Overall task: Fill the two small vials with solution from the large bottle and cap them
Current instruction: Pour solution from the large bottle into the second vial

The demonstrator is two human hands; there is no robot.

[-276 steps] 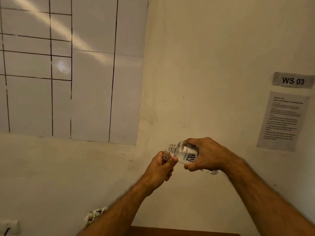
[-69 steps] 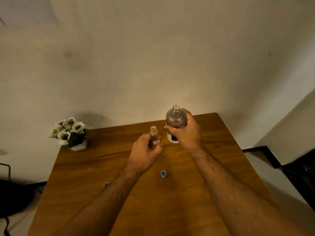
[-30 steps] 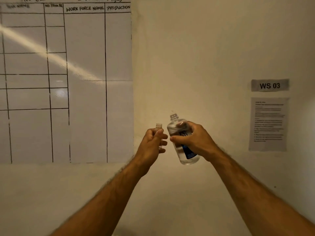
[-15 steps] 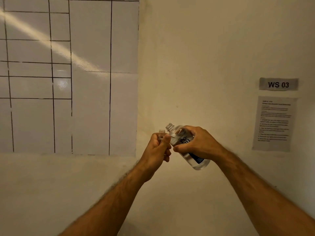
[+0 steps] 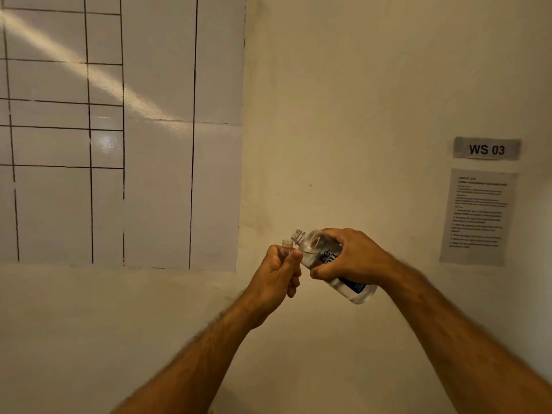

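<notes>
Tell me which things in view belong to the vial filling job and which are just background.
Part of the job:
large bottle, tilted, gripped by the right hand
small vial, uncapped, gripped by the left hand

Just background:
ruled wall chart
WS 03 sign
printed instruction sheet

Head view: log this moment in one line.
left hand: grips small clear vial | right hand: tilts large clear labelled bottle | mouths close | both uncapped

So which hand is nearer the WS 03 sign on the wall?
Right. The right hand, gripping the large bottle, is below and left of the WS 03 sign; the left hand, holding the small vial, sits farther left.
</notes>
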